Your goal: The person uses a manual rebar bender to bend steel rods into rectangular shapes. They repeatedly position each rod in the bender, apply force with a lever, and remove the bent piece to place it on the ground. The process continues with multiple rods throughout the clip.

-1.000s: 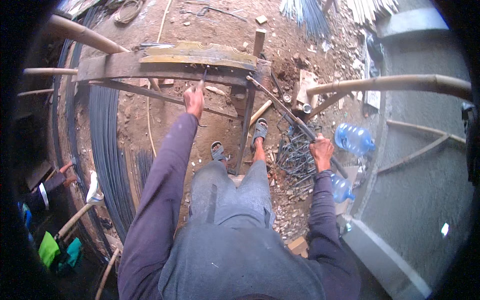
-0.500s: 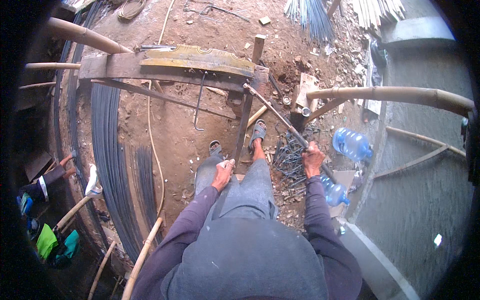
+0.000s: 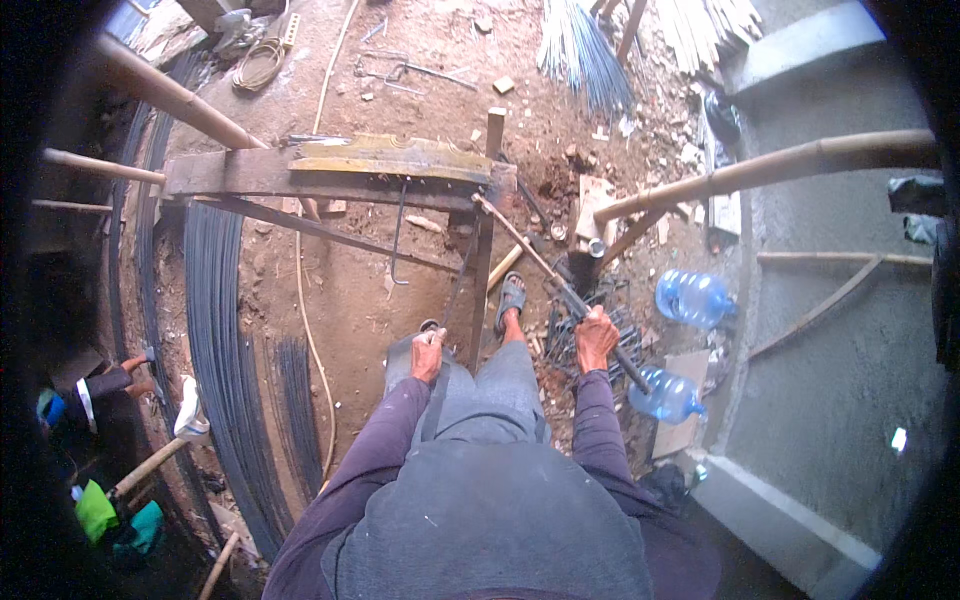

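Observation:
My right hand (image 3: pixel 597 340) is wrapped round a long metal bar (image 3: pixel 545 272), which slants from lower right up to the right end of a wooden bench (image 3: pixel 230 175). My left hand (image 3: pixel 427 355) is closed in front of my left thigh. A thin dark steel rod (image 3: pixel 458 285) appears to run from it up toward the bench's right end; its grip is partly hidden by the fingers. On the bench top lies a yellowish, scalloped board (image 3: pixel 390 155). From the bench's near edge hangs a bent steel rod (image 3: pixel 400 235) with a hooked lower end.
Long steel bars (image 3: pixel 212 300) lie on the ground at left. Bent steel pieces (image 3: pixel 560 340) are heaped by my right foot. Two blue water bottles (image 3: pixel 690 298) lie at right, below a bamboo pole (image 3: pixel 770 170). A person's legs (image 3: pixel 115 380) show at far left.
The view has shifted, so the bench sits lower in it. My right hand and the bar have swung slightly left. My left hand is a little closer to the bench.

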Demonstrator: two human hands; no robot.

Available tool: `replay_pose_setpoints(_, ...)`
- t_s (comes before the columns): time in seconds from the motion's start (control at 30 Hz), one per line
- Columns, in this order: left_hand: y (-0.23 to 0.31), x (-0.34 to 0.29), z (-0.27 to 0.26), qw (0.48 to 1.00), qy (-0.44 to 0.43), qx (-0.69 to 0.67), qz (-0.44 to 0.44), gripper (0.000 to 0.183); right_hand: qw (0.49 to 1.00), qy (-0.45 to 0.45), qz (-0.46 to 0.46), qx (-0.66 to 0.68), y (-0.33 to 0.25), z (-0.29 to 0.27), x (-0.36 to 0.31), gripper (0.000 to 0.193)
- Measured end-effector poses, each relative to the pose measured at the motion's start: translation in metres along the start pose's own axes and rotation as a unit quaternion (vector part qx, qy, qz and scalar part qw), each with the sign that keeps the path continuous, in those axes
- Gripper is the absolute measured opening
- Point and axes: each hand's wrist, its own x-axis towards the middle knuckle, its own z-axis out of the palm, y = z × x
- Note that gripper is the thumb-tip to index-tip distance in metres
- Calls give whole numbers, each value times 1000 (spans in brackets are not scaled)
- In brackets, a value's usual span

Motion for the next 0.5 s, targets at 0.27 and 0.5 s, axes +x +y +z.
replay_pose_setpoints(0.27,9,-20,22,980,-116,-131,-95,37,990,-57,-124,-28,27,-44,33,17)
replay_pose_setpoints(0.5,15,66,-59,973,163,-158,-35,33,987,-20,-36,153,26,-44,-22,34)
